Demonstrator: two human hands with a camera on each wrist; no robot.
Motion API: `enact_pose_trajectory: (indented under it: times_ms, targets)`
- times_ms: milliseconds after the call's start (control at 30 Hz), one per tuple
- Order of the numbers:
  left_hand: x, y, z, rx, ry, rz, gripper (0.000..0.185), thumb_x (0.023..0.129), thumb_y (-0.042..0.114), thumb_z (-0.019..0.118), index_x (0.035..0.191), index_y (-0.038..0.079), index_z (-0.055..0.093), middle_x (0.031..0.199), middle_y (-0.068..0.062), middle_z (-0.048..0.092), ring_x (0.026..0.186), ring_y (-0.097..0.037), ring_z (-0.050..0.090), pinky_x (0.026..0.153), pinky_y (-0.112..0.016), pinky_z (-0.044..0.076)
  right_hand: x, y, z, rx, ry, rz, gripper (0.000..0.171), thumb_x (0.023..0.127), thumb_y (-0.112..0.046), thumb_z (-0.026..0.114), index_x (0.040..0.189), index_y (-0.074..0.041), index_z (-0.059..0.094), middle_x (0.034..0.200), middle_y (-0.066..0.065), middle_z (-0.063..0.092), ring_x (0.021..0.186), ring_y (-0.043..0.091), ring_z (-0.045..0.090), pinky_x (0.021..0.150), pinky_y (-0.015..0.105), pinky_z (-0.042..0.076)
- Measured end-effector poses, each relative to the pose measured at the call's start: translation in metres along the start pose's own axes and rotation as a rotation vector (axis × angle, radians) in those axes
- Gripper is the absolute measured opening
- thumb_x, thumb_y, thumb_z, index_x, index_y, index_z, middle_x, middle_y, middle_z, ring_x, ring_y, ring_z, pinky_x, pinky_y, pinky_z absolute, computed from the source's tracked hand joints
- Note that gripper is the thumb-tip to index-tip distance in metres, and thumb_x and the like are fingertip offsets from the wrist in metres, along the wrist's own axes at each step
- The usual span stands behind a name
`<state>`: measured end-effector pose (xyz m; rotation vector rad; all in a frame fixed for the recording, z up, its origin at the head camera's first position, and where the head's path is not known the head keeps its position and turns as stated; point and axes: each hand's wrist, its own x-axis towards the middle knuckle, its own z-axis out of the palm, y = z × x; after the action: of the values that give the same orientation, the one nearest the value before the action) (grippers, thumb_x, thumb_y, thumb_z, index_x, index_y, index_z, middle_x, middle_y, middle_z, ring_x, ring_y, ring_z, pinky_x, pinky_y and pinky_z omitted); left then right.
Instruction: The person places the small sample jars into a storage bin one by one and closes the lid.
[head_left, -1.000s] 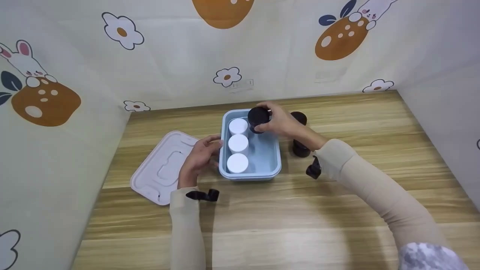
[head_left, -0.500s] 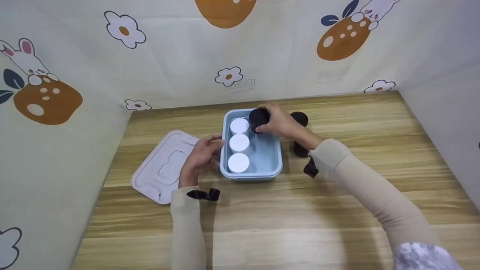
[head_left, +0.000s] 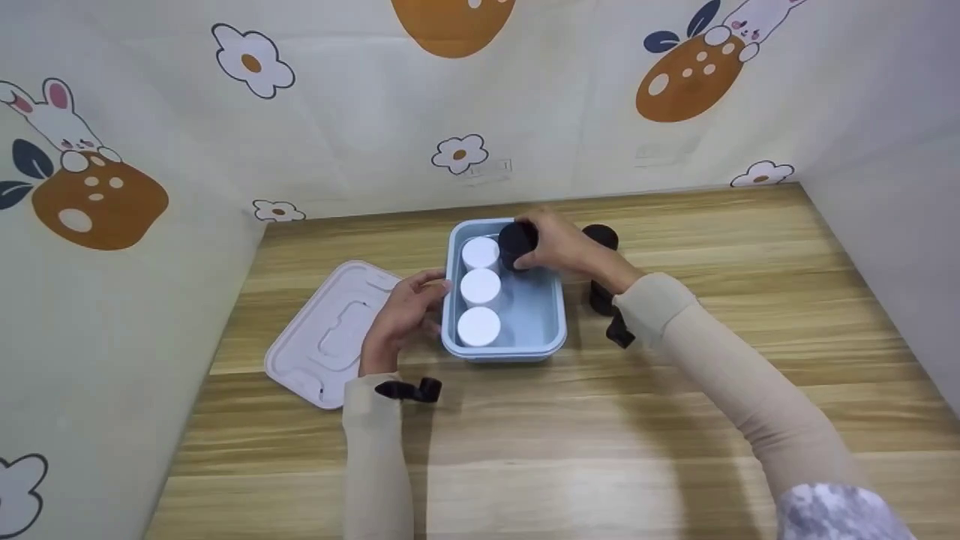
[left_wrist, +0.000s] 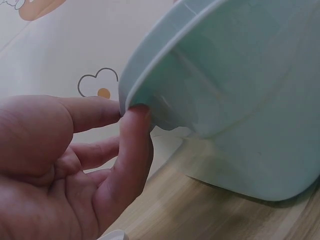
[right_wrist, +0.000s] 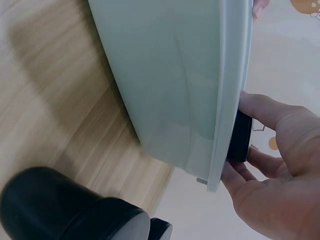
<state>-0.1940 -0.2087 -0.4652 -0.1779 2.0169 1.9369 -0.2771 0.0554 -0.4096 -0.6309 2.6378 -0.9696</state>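
In the head view, my right hand (head_left: 562, 244) grips a black cylindrical jar (head_left: 516, 241) at the far right corner inside the light blue plastic box (head_left: 540, 322). The right wrist view has thumb and fingers around the jar's black top (right_wrist: 241, 136), which shows just above the rim; its lower part is hidden by the wall. White-topped jars stand in a row along the left side: a far one (head_left: 480, 253), a middle one (head_left: 480, 287) and a near one (head_left: 478, 327). My left hand (head_left: 401, 313) holds the box's left rim, one finger hooked beneath its lip (left_wrist: 135, 100).
Two more black jars stand on the table right of the box, a far one (head_left: 601, 237) and a near one (head_left: 602, 298) partly behind my right forearm. A pale lid (head_left: 315, 345) lies at the left, partly under my left arm. A patterned wall covering (head_left: 360, 150) rises behind.
My right hand has lowered the black jar slightly deeper into the box corner. The left hand stays at the rim, and the box keeps its place.
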Motion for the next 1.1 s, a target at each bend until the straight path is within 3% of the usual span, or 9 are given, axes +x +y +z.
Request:
enact_pose_trajectory:
  times_ms: [200,333,700,867,1100]
  targets:
    - [-0.0005,0.0,0.0007,-0.007,-0.005,0.002,0.043,0.101,0.021,0.059,0.14,0.006,0.053,0.1,-0.006,0.073,0.062,-0.014,0.065,0.045,-0.027,0.051,0.0035,0.0033,-0.0002,-0.052,-0.015,-0.075,0.077,0.079,-0.012,0.082,0.144,0.006,0.044,0.143,0.026,0.046,0.13,0.039,0.05,0.116,0.048,0.039]
    - [-0.0009,0.0019,0.0016,0.017,-0.001,-0.002,0.043,0.101,0.023,0.059,0.141,0.008,0.053,0.105,-0.01,0.073,0.065,-0.017,0.067,0.048,-0.029,0.053,0.0037,0.004,-0.0005,-0.099,-0.024,-0.112,0.069,0.08,-0.01,0.08,0.141,0.004,0.048,0.14,0.026,0.046,0.126,0.04,0.052,0.113,0.05,0.043]
    - [-0.0002,-0.0001,0.0013,0.029,0.012,-0.022,0.042,0.102,0.023,0.058,0.142,0.01,0.053,0.114,-0.013,0.071,0.073,-0.016,0.069,0.05,-0.031,0.054,0.0028,-0.0031,-0.0005,-0.268,-0.15,-0.035,0.069,0.084,-0.013,0.076,0.146,-0.002,0.046,0.141,0.022,0.04,0.122,0.036,0.052,0.109,0.049,0.046]
    - [-0.0009,-0.0002,0.0023,0.033,0.018,-0.028,0.041,0.101,0.023,0.058,0.141,0.011,0.053,0.111,-0.012,0.072,0.07,-0.016,0.068,0.049,-0.03,0.052,0.0033,-0.003,0.0014,-0.305,-0.176,-0.045,0.066,0.085,-0.007,0.076,0.144,-0.004,0.048,0.142,0.023,0.042,0.125,0.037,0.052,0.111,0.049,0.046]
    - [0.0002,0.0006,0.0028,0.045,0.02,0.003,0.044,0.101,0.023,0.059,0.142,0.007,0.052,0.124,-0.017,0.068,0.073,-0.013,0.068,0.046,-0.025,0.052,0.0072,-0.0007,0.0043,-0.334,-0.167,-0.086,0.059,0.082,-0.002,0.078,0.136,-0.001,0.055,0.134,0.022,0.054,0.121,0.037,0.056,0.109,0.049,0.046]
